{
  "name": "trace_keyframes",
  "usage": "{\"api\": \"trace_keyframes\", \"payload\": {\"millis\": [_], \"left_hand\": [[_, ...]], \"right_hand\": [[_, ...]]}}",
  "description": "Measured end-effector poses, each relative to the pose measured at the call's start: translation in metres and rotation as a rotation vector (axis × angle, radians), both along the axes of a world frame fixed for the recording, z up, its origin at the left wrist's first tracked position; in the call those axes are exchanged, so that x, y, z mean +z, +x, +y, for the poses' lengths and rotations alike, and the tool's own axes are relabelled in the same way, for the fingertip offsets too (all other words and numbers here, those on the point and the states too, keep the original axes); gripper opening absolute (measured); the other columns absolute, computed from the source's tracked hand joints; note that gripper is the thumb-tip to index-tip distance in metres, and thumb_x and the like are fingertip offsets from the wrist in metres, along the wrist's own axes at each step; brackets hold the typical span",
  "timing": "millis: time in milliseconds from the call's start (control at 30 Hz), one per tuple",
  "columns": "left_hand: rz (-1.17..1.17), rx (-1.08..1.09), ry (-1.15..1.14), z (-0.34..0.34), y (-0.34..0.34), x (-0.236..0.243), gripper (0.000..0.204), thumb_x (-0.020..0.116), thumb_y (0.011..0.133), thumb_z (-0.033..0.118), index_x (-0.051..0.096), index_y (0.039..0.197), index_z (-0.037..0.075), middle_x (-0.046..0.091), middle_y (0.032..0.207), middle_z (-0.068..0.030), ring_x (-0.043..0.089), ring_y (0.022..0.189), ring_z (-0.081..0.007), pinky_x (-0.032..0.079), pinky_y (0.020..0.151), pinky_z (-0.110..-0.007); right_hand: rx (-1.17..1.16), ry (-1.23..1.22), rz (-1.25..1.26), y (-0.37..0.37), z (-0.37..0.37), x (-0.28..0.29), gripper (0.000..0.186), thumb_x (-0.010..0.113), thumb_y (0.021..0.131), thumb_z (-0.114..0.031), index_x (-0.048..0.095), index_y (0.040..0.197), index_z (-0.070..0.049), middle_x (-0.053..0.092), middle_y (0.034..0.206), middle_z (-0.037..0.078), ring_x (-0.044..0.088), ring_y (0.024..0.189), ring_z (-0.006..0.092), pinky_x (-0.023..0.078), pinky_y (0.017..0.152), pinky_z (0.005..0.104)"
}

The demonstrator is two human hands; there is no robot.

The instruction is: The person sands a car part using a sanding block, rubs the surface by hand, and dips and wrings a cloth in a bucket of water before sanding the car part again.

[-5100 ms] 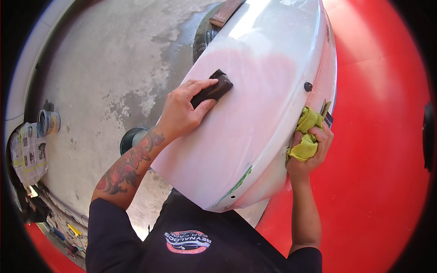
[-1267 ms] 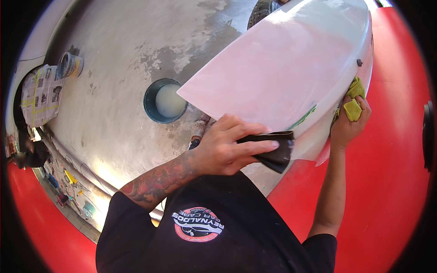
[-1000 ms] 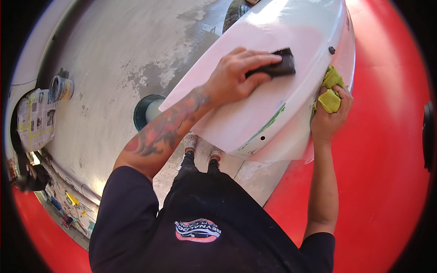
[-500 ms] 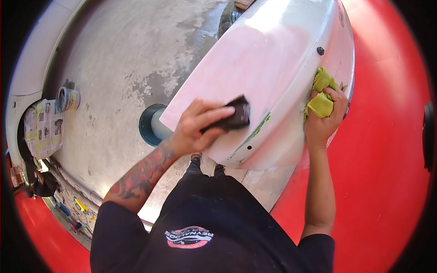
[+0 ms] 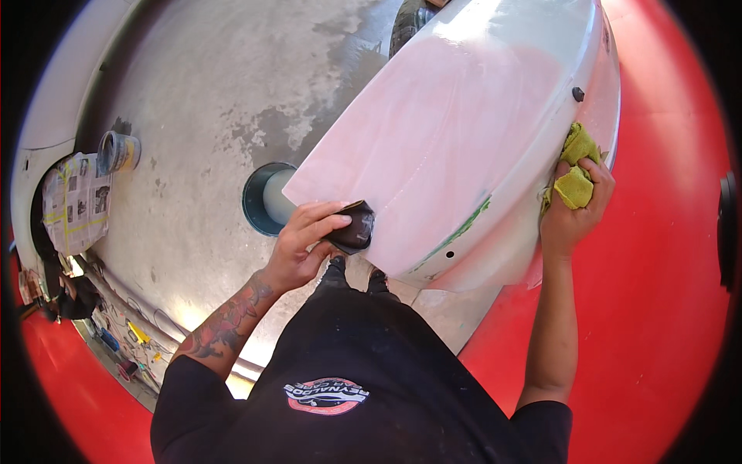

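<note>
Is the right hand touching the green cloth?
Touching. The head view shows the right hand gripping the green cloth, which bulges between thumb and fingers.

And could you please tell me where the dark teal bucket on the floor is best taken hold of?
I would grip the bucket by the left part of its rim, coming from the left: that side is exposed, while the corner of the pinkish-white panel covers part of its right edge in this view. It holds cloudy liquid, so keep it level.
</note>
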State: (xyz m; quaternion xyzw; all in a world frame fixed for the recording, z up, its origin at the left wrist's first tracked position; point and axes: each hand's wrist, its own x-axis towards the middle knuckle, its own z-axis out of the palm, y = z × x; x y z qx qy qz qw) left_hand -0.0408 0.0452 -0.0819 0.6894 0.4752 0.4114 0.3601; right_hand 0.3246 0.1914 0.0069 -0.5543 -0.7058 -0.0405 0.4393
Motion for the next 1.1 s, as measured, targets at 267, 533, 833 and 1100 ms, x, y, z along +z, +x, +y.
{"api": "trace_keyframes", "payload": {"millis": [267,533,833,1100], "left_hand": [[-0.156,0.068,0.02,0.192,0.028,-0.023,0.043,0.066,0.09,0.001,0.066,0.131,0.011,0.065,0.132,-0.013,0.057,0.124,-0.0288,0.043,0.108,-0.037],[-0.031,0.045,-0.039,0.005,-0.009,-0.019,0.055,0.07,0.075,-0.005,0.069,0.128,0.01,0.064,0.134,-0.014,0.058,0.125,-0.0329,0.045,0.108,-0.042],[-0.085,0.233,-0.088,0.174,0.003,-0.043,0.045,0.066,0.091,0.002,0.064,0.134,0.01,0.067,0.128,-0.015,0.062,0.114,-0.0275,0.046,0.102,-0.035],[0.015,0.094,-0.069,0.002,0.001,-0.001,0.054,0.079,0.072,-0.001,0.071,0.124,0.008,0.066,0.129,-0.0146,0.062,0.115,-0.0322,0.048,0.1,-0.042]], "right_hand": [[0.034,-0.025,0.043,-0.012,0.004,0.0,0.028,0.077,0.087,-0.007,0.064,0.111,-0.003,0.06,0.119,0.014,0.056,0.117,0.0321,0.043,0.104,0.0416],[0.007,-0.002,-0.008,0.003,-0.001,-0.003,0.024,0.073,0.095,-0.008,0.061,0.114,0.0,0.06,0.119,0.01,0.058,0.113,0.0223,0.045,0.101,0.0354],[0.029,-0.059,0.063,-0.009,0.004,0.001,0.028,0.076,0.088,-0.004,0.063,0.112,-0.003,0.058,0.119,0.013,0.056,0.116,0.0298,0.044,0.103,0.0403],[-0.01,-0.037,0.04,-0.001,-0.002,0.005,0.029,0.076,0.086,-0.005,0.063,0.111,-0.003,0.058,0.118,0.016,0.056,0.117,0.0333,0.043,0.103,0.0431]]}}
